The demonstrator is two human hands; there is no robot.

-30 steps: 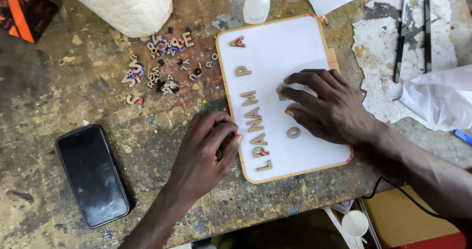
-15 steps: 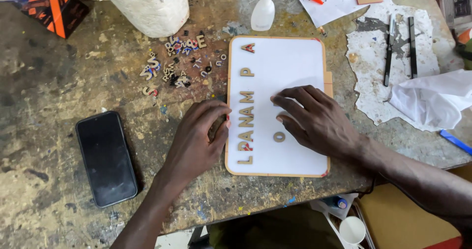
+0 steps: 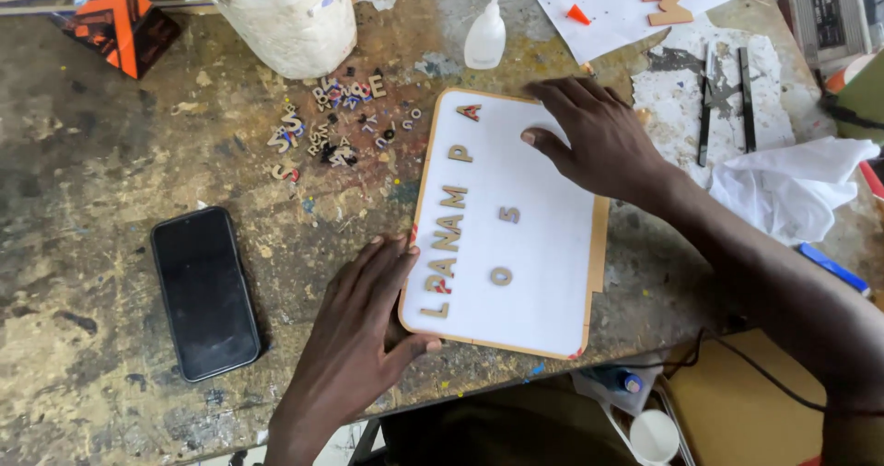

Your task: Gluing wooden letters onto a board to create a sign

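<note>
Left hand [image 3: 364, 323] is lying flat, fingers spread, bracing the white board's [image 3: 543, 273] edge; right hand [image 3: 594, 139] is resting open on it, gripping nothing.

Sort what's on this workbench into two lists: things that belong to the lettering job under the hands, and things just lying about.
In the job:
- white board, held by left hand and right hand
- wooden letters on the board
- loose letter pile
- squeeze bottle, likely glue

Lying about:
- black phone
- white bucket
- orange and black box
- crumpled white cloth
- paper cup
</note>
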